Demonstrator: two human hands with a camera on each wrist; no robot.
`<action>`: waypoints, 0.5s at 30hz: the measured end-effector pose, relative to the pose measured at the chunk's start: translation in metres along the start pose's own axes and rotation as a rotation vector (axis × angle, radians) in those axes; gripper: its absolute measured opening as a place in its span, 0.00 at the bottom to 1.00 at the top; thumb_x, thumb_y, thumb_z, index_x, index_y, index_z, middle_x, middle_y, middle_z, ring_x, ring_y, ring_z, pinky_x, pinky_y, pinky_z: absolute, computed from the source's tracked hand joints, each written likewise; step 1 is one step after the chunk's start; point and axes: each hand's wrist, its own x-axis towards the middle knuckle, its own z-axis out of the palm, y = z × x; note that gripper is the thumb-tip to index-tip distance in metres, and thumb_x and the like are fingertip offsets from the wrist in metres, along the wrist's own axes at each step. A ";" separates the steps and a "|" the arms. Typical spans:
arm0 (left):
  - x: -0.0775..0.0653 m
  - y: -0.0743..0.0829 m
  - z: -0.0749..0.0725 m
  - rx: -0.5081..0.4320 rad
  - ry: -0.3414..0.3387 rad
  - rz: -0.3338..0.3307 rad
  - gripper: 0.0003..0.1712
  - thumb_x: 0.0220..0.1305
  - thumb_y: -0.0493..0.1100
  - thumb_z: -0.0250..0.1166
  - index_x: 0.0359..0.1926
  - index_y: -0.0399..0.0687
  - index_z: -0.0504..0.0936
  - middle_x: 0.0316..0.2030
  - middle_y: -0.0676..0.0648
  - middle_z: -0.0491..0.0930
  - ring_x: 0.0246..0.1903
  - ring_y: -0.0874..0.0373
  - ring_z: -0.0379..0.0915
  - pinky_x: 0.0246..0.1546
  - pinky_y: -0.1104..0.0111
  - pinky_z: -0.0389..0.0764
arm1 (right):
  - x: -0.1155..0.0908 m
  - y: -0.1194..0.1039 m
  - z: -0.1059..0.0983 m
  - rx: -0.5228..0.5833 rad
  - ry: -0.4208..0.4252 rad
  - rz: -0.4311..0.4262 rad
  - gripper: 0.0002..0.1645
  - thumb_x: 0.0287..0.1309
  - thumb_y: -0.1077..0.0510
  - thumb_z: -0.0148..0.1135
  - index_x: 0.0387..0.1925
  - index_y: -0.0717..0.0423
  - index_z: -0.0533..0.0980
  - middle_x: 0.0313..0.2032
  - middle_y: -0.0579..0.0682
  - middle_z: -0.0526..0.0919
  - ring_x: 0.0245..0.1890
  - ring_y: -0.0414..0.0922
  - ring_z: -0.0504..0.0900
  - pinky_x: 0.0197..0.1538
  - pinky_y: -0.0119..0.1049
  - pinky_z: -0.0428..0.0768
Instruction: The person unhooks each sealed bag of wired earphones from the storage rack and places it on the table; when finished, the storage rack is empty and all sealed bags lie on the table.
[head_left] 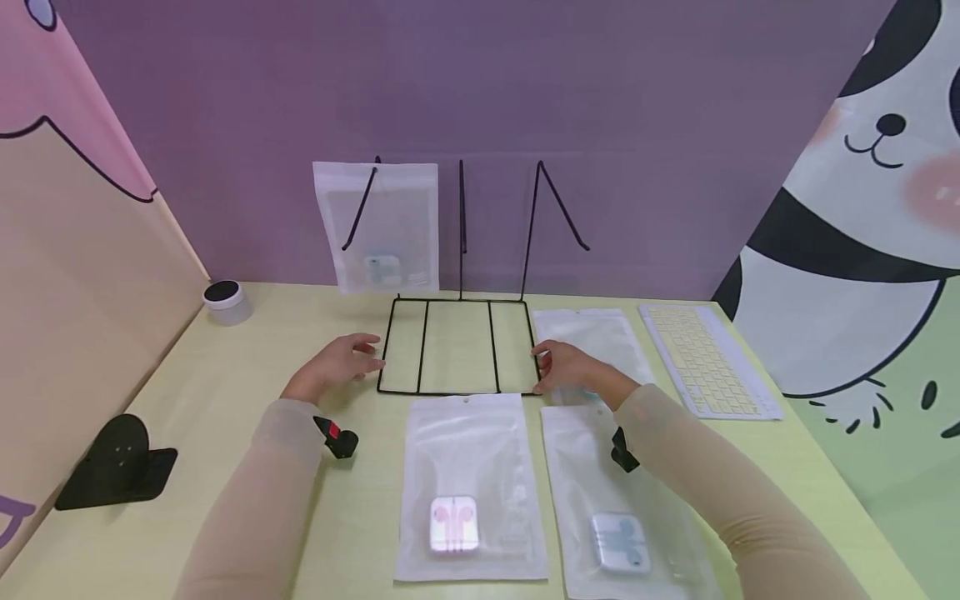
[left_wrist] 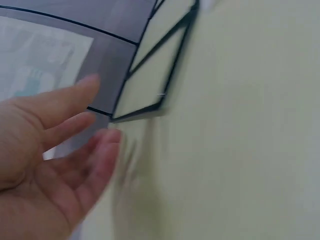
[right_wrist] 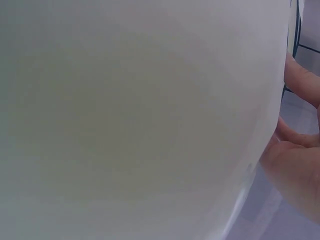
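Note:
A black wire display rack [head_left: 420, 393] with upright hooks stands at the middle of the table. On its left hook hangs a white zip bag [head_left: 405, 208] with a small boxed item low inside. My left hand [head_left: 337, 367] is beside the base's left rod, fingers spread and loosely bent; in the left wrist view, the fingers [left_wrist: 102, 165] appear apart from the wire. At the base's right rod, my right hand [head_left: 570, 367] has its fingertips at the wire, thumb and forefinger apart. A white sheet-like surface fills most of the right wrist view, partly hiding that hand.
In front of the rack lies a zip bag [head_left: 495, 467] holding boxed pink earphones. Another bag [head_left: 577, 475] with boxed earphones lies right of it, and a further bag [head_left: 600, 333] sits behind. A keyboard [head_left: 705, 358], a round tub [head_left: 227, 302] and a black heart-shaped stand [head_left: 123, 458] flank them.

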 end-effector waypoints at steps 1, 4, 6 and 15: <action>0.002 0.004 -0.004 0.001 0.035 0.017 0.36 0.69 0.41 0.62 0.73 0.38 0.58 0.65 0.33 0.61 0.54 0.41 0.71 0.56 0.53 0.69 | 0.000 0.000 0.000 0.006 0.001 0.002 0.43 0.49 0.64 0.75 0.65 0.64 0.64 0.43 0.53 0.72 0.39 0.47 0.72 0.46 0.40 0.70; 0.010 0.019 -0.018 -0.032 0.198 0.105 0.38 0.70 0.40 0.61 0.74 0.40 0.55 0.66 0.34 0.59 0.59 0.41 0.66 0.56 0.51 0.69 | 0.001 0.000 0.001 0.016 0.009 0.003 0.43 0.49 0.65 0.75 0.64 0.65 0.64 0.41 0.53 0.72 0.38 0.47 0.71 0.45 0.40 0.70; 0.015 0.030 -0.028 -0.061 0.310 0.188 0.39 0.69 0.39 0.62 0.74 0.40 0.53 0.67 0.35 0.58 0.62 0.41 0.62 0.56 0.51 0.69 | 0.001 0.001 0.001 0.008 0.013 -0.007 0.42 0.49 0.66 0.75 0.64 0.66 0.64 0.41 0.53 0.72 0.38 0.46 0.71 0.45 0.39 0.70; 0.018 0.068 -0.062 -0.117 0.524 0.293 0.50 0.68 0.45 0.64 0.78 0.54 0.39 0.75 0.43 0.41 0.70 0.43 0.48 0.62 0.50 0.62 | -0.001 -0.001 0.003 0.006 0.013 -0.027 0.41 0.50 0.67 0.74 0.63 0.68 0.64 0.41 0.53 0.71 0.38 0.46 0.70 0.44 0.38 0.70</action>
